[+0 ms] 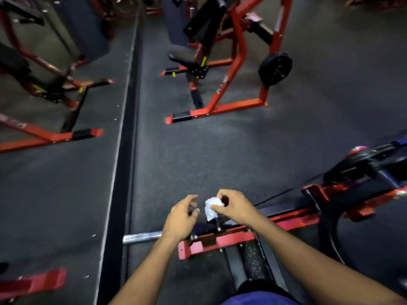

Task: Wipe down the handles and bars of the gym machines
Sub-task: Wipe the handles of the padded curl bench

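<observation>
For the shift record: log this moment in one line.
right hand: pinches white wipe | left hand: open, beside it | chrome bar: untouched

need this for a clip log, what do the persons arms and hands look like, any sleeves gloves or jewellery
Both forearms are bare from the bottom edge of the frame to the wrists: no sleeves show. The left hand and right hand have no gloves, and no watch, ring or band is visible. Blue fabric sits at the bottom edge.
</observation>
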`<state>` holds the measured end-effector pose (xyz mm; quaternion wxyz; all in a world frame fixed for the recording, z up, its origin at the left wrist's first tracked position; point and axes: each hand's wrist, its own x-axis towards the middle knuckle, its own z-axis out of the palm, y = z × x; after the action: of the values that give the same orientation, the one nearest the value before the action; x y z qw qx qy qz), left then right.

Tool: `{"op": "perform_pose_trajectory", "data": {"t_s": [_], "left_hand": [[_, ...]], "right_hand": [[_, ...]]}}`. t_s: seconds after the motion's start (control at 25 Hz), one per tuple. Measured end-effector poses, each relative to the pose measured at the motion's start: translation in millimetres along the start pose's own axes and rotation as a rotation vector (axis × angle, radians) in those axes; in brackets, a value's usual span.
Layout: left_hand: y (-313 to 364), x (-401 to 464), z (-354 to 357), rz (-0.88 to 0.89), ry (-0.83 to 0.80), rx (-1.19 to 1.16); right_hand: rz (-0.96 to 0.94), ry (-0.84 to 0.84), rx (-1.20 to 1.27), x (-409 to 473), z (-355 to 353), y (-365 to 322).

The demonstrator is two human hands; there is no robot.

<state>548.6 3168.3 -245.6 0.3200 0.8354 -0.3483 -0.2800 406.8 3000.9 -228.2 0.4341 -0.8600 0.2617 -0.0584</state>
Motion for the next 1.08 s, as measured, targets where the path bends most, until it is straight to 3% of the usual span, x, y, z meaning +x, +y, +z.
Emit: {"op": "perform_pose_trajectory", "data": {"t_s": [0.16, 0.4, 0.76, 1.08], "left_hand": [[-75.9, -30.5, -62.7, -0.073, 0.048, 0.008], [-172.2, -83.9, -153.9, -0.236, 0.217, -0.053], [-221.6, -100.9, -208.4, -0.309, 0.326, -0.106], [-232.1, -33.4, -271.3, -0.290, 0.330, -0.035]], "right_hand": [[-0.006, 0.006, 0.097, 21.8, 87.6, -33.7], [-0.072, -0.142, 0.110, 50.3, 201.3, -120.7], [-0.057, -0.218, 0.239, 95.4, 239.7, -171.1], [-0.107, -0.162, 0.231, 158.5, 236.7, -191.7]]}}
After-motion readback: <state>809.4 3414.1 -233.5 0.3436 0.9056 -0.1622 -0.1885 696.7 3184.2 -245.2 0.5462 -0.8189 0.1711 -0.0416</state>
